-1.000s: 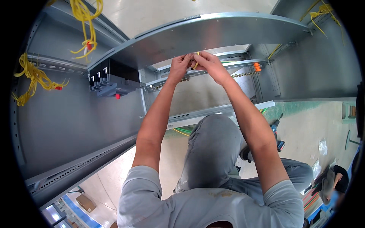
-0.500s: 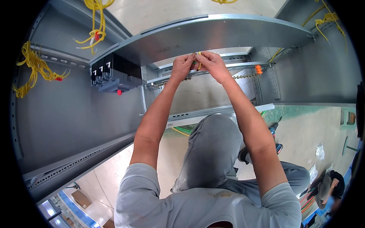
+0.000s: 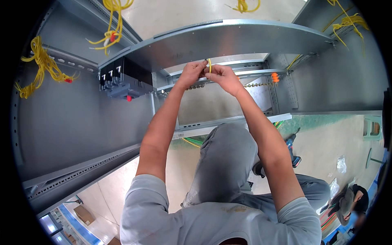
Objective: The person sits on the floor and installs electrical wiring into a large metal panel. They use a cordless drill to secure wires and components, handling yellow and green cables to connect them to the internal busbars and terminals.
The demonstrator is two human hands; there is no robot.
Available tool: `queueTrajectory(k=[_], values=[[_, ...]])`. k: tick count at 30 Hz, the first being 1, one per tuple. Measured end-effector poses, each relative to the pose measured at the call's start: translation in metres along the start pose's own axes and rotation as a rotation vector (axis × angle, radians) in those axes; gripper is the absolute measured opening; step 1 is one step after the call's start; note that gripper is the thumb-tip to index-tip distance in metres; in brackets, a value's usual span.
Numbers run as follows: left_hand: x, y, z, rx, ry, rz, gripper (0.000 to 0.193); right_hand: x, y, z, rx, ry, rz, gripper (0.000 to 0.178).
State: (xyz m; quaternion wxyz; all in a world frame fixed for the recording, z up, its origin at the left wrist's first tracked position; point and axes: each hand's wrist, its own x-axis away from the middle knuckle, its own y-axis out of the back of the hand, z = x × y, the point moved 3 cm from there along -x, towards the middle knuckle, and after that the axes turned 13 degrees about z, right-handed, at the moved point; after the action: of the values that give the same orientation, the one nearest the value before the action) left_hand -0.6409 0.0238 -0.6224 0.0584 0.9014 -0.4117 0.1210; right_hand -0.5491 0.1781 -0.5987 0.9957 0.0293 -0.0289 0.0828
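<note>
On the far L, a looped bundle of thin yellow wire w/ a red tip (image 3: 48,67) is hanging against the grey sheet-metal cabinet wall (image 3: 81,114), and a 2nd yellow wire bundle w/ red and white tips (image 3: 115,14) is hanging above it, slightly R. Next, a black-and-grey boxy switch unit w/ a red knob (image 3: 126,83) is sitting just below the L end of a long, curved-looking grey metal panel (image 3: 228,38). Nr centre, the person's left hand (image 3: 193,73) is curling its fingers in close to the thumb; can't tell what, if anything, it's gripping. The short, slim yellow wire piece (image 3: 210,65) is standing approx. upright btwn both hands' fingertips, in front of the panel's lower edge. The person's right hand (image 3: 222,76) is pinching the piece's lower end btwn thumb & bent fingers. Behind & R of the hands, a row of small brass-coloured terminals (image 3: 257,85) is running along toward an orange ribbed plastic part (image 3: 275,77). Lower R, a blue-and-black power drill (image 3: 290,147) is lying on the pale floor (image 3: 314,139), w/ a crumpled clear plastic bag (image 3: 341,165) lying further R.
</note>
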Motion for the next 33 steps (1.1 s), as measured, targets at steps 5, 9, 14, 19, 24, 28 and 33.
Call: queueTrajectory(k=[5,9,14,19,24,28,33], values=[[0.006,0.012,-0.004,-0.287,0.117,0.150,0.044,0.018,-0.016,-0.005,0.167,0.027,-0.034,0.023],[0.012,0.020,-0.008,-0.361,0.041,0.276,0.046,0.019,-0.028,-0.006,0.281,-0.020,0.018,0.022],[0.034,0.014,-0.026,-0.130,0.035,0.340,0.073,0.020,-0.037,0.004,0.265,-0.045,-0.006,0.018],[0.039,0.004,-0.036,-0.211,0.170,0.400,0.080,0.021,-0.038,0.000,0.222,-0.070,-0.066,0.022],[0.031,0.004,-0.024,-0.273,0.191,0.309,0.067,0.047,-0.030,-0.029,0.057,0.063,-0.197,0.025],[0.033,0.003,-0.022,-0.223,0.222,0.284,0.064,0.131,0.019,-0.040,0.070,-0.055,-0.096,0.024],[0.031,0.004,-0.023,-0.312,0.216,0.277,0.057,0.319,0.147,-0.114,0.142,-0.450,-0.299,0.021]])
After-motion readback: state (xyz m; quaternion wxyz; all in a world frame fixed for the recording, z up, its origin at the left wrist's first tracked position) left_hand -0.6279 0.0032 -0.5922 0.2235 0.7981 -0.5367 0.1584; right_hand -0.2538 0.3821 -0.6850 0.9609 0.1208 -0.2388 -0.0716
